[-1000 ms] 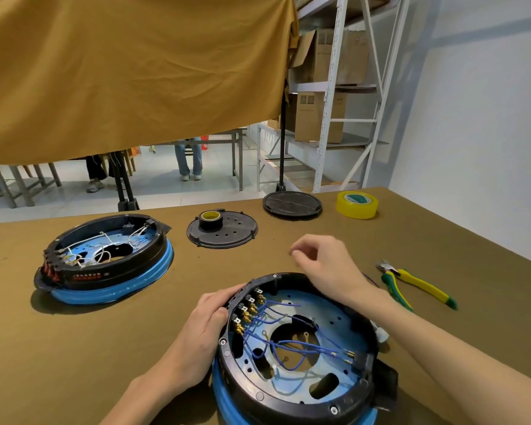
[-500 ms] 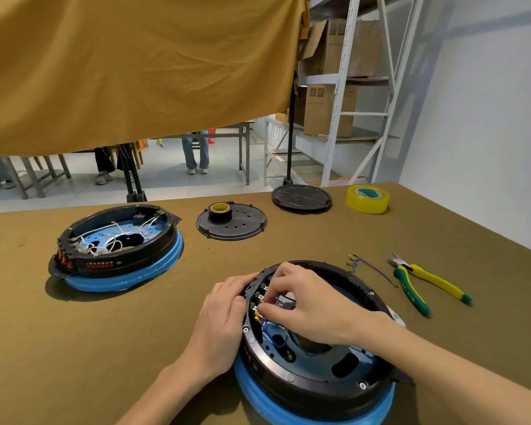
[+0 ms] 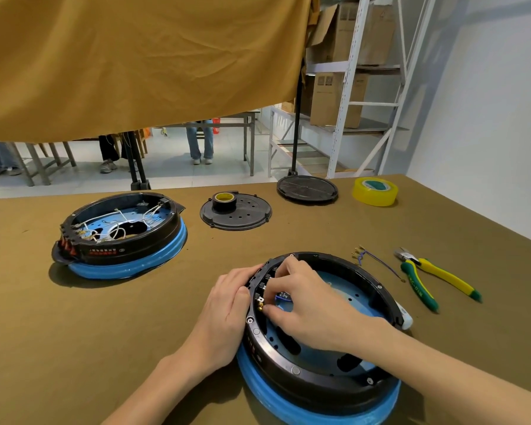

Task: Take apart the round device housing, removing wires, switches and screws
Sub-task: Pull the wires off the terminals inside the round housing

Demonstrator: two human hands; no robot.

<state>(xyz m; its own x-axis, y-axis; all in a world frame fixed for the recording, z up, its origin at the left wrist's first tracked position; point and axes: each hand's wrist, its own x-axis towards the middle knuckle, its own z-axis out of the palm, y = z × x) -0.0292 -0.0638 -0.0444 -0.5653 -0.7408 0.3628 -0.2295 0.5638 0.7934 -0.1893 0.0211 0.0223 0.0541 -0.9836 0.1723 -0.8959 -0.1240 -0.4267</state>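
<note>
The round housing [image 3: 359,268], a black ring on a blue base, lies open in front of me on the brown table. My left hand [image 3: 224,311] rests against its left outer rim, fingers curved along the ring. My right hand [image 3: 307,299] reaches inside at the left wall, where its fingertips pinch a blue wire [image 3: 284,297] by the gold terminals [image 3: 260,303] of the switches. One removed blue wire with gold terminals [image 3: 376,260] lies on the table right of the housing.
Yellow-green pliers [image 3: 432,279] lie to the right. A second housing with white wires [image 3: 120,231] stands at the left. Further back are a black cover with a small tape roll [image 3: 236,210], a black disc [image 3: 307,185] and a yellow tape roll [image 3: 375,191].
My right hand dropped from above the housing's far edge into its interior at the left-side terminals. A removed blue wire now lies near the pliers. The left hand stayed on the rim.
</note>
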